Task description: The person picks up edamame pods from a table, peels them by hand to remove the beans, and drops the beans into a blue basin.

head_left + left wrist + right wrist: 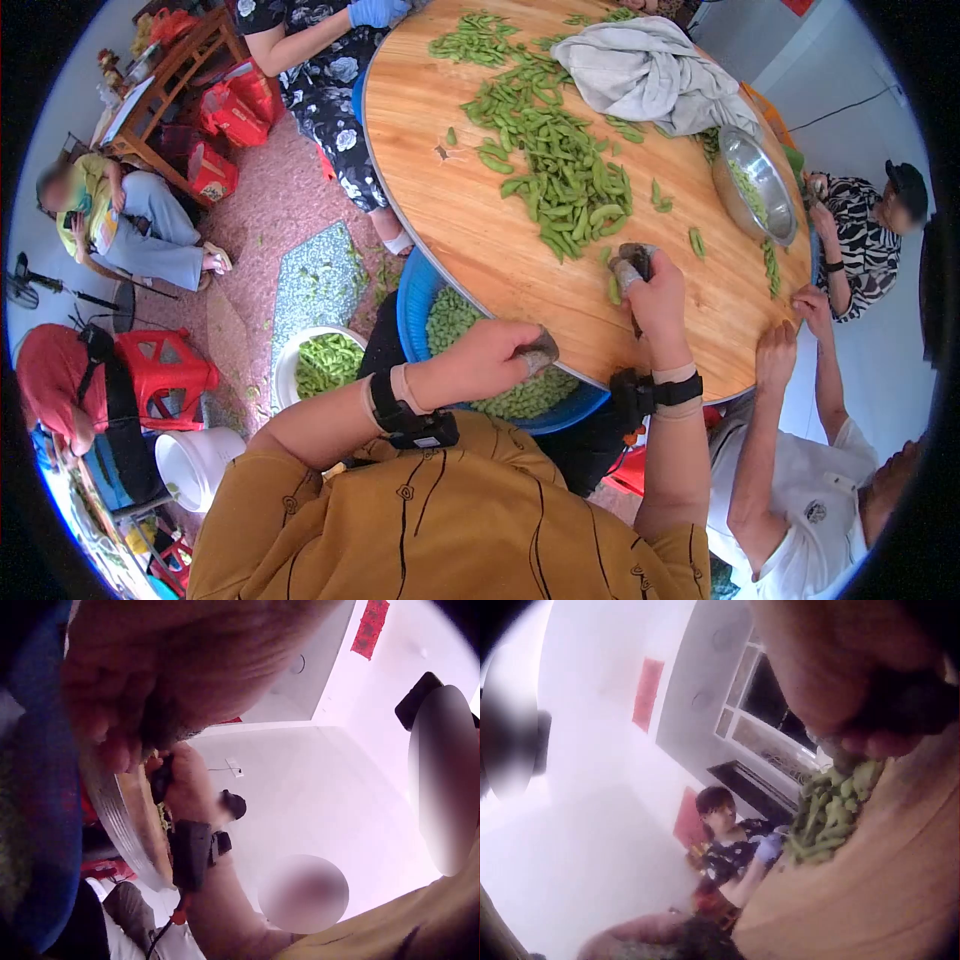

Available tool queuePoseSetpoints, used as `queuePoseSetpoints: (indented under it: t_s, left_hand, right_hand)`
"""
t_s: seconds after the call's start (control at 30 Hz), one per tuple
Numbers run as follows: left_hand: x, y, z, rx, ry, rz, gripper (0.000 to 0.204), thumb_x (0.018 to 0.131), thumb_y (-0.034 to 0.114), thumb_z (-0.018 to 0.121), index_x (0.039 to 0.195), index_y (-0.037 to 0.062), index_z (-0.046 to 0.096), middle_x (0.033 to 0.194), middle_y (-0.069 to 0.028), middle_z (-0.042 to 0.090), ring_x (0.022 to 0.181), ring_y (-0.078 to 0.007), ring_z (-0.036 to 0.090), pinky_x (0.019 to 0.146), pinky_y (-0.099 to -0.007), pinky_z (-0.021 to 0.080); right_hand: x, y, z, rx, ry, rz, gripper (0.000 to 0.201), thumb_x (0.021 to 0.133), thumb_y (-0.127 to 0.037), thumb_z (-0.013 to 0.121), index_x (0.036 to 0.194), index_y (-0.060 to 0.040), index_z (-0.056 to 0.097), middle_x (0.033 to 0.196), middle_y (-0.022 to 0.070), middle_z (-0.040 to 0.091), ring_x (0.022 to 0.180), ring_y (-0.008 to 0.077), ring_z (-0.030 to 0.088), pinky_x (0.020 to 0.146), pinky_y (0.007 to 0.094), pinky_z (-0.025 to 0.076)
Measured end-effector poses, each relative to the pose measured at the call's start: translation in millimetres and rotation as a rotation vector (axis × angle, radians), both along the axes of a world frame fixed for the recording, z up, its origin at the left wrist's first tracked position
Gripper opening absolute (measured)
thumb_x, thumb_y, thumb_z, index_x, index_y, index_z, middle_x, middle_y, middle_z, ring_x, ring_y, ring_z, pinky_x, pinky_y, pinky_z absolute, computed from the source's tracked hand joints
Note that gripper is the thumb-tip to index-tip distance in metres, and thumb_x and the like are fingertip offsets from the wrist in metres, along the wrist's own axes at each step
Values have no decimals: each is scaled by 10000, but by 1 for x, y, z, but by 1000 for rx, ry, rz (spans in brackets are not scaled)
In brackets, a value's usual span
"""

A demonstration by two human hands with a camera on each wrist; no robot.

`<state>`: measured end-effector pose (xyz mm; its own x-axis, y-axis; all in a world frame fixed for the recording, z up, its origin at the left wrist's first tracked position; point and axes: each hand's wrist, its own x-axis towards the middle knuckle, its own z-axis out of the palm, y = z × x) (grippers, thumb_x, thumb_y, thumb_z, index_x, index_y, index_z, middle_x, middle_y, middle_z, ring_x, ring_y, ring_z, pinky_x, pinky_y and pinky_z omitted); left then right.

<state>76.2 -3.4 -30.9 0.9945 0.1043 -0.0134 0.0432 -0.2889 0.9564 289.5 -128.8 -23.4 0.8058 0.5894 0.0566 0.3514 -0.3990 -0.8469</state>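
My left hand (480,360) is over the blue basin (408,305) of shelled green beans (452,322), its fingers curled. A dark grey cover wraps its thumb tip, and no bean or pod shows in its grasp. My right hand (662,305) is low over the round wooden table, fingers bent downward, with dark grey covers on its digits. A green soybean pod (614,291) lies right beside its fingertips; I cannot tell whether those fingers hold one. Ahead of it spreads a pile of pods (575,190). Palm and knuckles hide both grips in the wrist views.
A steel bowl (735,205) with beans and a crumpled grey cloth (640,70) stand on the table (440,190). Below its edge, a white bucket (284,375) holds more pods. A white-shirted person (800,510) sits close on my right; others sit around.
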Motion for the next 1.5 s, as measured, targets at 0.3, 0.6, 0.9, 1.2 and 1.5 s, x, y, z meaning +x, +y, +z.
queuePoseSetpoints:
  t_s: [0.3, 0.6, 0.9, 1.2, 1.5]
  left_hand:
    - [16, -7, 9, -204, 25, 178, 153, 870, 100, 499, 941, -11, 576, 701, -77, 595, 618, -145, 606, 558, -278, 478]
    - [48, 9, 8, -474, -31, 361, 152, 896, 112, 494, 963, 12, 588, 760, -57, 607, 660, -95, 598, 526, -232, 466]
    - [19, 0, 26, 955, -292, 237, 217, 696, 59, 571, 913, 54, 569, 838, -122, 579, 716, -340, 583, 591, -386, 485]
    - [-6, -7, 24, 624, -165, 45, 341, 655, 66, 632, 988, 67, 555, 895, -121, 572, 799, -321, 593, 641, -395, 500]
    - [-14, -8, 31, 378, -99, 4, 293, 689, 21, 600, 979, 29, 558, 856, -132, 608, 681, -248, 620, 582, -325, 501]
  right_hand:
    - [-32, -1, 24, 206, 339, 65, 256, 807, -33, 632, 1056, -9, 574, 735, -1, 571, 542, 77, 490, 482, 216, 403]
    - [-51, 7, 20, 122, -135, 202, 229, 786, -53, 620, 1011, -17, 600, 833, 104, 659, 736, 151, 618, 662, 304, 493]
    - [-62, -6, 34, -56, 344, 179, 155, 814, -152, 642, 823, -2, 603, 559, -1, 512, 478, 64, 441, 438, 245, 355]
    - [-94, -35, 21, 29, 513, 251, 114, 808, -98, 628, 881, -16, 600, 636, -8, 563, 523, 62, 496, 461, 235, 389]
    - [-100, -42, 17, 113, 425, 342, 206, 736, -105, 701, 889, -12, 598, 713, 1, 588, 674, 76, 524, 628, 254, 458]
